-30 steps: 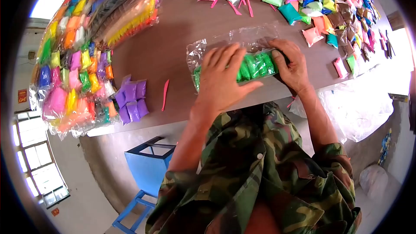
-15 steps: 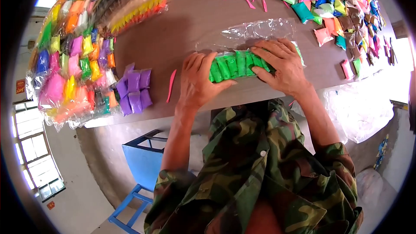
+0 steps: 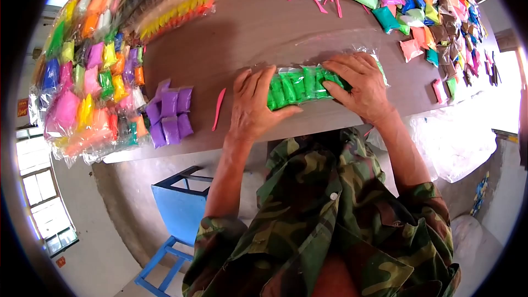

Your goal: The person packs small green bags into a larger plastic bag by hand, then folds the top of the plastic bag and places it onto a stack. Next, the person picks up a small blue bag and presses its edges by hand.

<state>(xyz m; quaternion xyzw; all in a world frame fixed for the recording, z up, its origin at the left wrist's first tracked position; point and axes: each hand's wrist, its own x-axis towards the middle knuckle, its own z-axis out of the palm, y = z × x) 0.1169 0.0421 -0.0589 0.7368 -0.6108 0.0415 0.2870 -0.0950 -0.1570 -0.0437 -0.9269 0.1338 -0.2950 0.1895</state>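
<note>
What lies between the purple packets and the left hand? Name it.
A slim pink stick lies on the table between the purple packets and the left hand, apart from both; the head view shows it.

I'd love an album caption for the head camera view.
Left hand and right hand hold a bagged row of green packets on a brown table.
</note>
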